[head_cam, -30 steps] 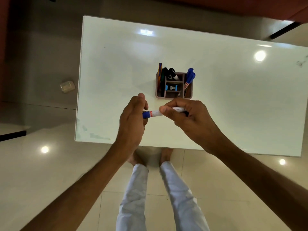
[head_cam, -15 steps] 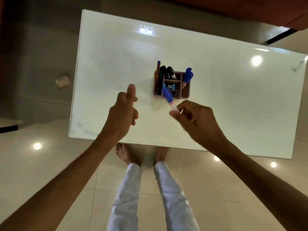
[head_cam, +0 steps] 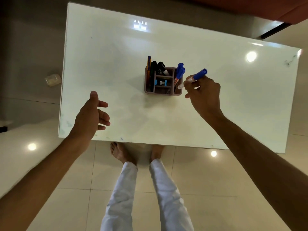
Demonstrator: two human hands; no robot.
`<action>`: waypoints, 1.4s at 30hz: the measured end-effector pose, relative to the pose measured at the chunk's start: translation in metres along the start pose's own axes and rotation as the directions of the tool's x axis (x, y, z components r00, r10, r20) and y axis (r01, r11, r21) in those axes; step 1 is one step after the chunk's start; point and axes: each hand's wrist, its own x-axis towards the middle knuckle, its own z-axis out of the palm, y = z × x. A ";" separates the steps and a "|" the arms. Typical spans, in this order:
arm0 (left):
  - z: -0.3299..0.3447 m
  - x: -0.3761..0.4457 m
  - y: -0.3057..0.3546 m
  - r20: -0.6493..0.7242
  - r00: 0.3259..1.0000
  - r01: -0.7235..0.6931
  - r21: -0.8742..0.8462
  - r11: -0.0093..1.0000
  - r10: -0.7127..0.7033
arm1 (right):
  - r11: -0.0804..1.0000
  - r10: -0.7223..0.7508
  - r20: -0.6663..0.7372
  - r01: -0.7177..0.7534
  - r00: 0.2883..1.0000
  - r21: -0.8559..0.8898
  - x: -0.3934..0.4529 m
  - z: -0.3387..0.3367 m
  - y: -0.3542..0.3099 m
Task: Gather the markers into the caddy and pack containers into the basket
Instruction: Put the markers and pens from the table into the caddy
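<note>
A brown caddy (head_cam: 162,92) with several compartments stands near the middle of the white table (head_cam: 116,64). Two blue-capped markers (head_cam: 179,71) lean in its right compartment; black markers (head_cam: 160,67) and an orange pen (head_cam: 149,62) stand at its left. My right hand (head_cam: 205,95) pinches a blue-capped white marker (head_cam: 193,79), cap up, its lower end over the caddy's right edge. My left hand (head_cam: 91,116) hovers over the table's near left part, fingers spread and holding nothing.
A small blue and black object (head_cam: 160,83) lies in the caddy's middle compartment. A pale small box (head_cam: 53,80) sits on the floor left of the table. My legs and bare feet (head_cam: 121,153) stand at the table's near edge. No basket is in view.
My left hand let go of the marker and drew back to the left. My right hand carried the marker to the right side of the caddy and tilted it cap up.
</note>
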 end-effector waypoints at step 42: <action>-0.037 -0.124 -0.153 0.237 0.961 -0.208 0.286 0.935 0.142 | 0.927 0.244 0.305 -0.313 0.921 0.204 -0.264 0.083 0.063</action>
